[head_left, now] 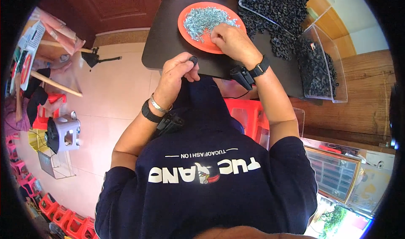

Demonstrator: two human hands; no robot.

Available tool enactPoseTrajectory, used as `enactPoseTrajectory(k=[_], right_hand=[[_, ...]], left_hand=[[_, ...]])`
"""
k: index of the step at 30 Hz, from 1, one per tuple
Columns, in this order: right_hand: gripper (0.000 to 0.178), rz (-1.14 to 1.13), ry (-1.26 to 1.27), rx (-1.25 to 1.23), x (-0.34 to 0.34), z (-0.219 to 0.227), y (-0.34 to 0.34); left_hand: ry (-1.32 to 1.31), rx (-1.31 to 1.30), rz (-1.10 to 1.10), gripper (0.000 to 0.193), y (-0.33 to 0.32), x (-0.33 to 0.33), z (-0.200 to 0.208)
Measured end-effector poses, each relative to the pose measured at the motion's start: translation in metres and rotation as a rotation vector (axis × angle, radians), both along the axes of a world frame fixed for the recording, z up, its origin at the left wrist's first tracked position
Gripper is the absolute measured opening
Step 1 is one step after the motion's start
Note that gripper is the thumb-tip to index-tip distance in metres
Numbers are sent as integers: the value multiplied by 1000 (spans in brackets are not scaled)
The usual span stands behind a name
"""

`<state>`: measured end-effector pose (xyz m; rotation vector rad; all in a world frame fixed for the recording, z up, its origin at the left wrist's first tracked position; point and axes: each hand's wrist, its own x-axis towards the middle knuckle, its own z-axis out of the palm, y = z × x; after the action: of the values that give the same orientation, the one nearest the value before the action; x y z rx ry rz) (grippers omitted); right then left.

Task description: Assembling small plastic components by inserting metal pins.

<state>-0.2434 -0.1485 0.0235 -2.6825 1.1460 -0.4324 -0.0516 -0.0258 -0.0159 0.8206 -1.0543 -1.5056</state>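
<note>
Small black ring (193, 60) — pinched in left hand (177, 72).

At the upper middle of the frame, a dark table (168, 41) is seen, on which an orange plate (185, 26), loose black rings (261, 26) and two clear trays (337, 76) are laid.

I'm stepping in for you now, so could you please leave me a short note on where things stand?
Left hand pinches one small black ring above the near edge of the dark table.
Right hand rests its fingertips in the silver screws on the orange plate.
Loose black rings fill the clear trays on the right.
Finished count: cannot tell. Many screws and rings remain.
</note>
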Motion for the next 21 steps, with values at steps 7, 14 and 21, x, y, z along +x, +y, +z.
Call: enactPoseTrajectory(k=[7,14,21], right_hand=[[18,-100,-725,684,-17,8,-3],[14,-37,-997,951,-8,24,34],[9,40,-958,862,3,31,64]], left_hand=[[-73,-75,-10,23,-8,-4,7],[-127,-146,-15,27,-14,-17,16],[-173,-201,-7,25,-11,-23,18]])
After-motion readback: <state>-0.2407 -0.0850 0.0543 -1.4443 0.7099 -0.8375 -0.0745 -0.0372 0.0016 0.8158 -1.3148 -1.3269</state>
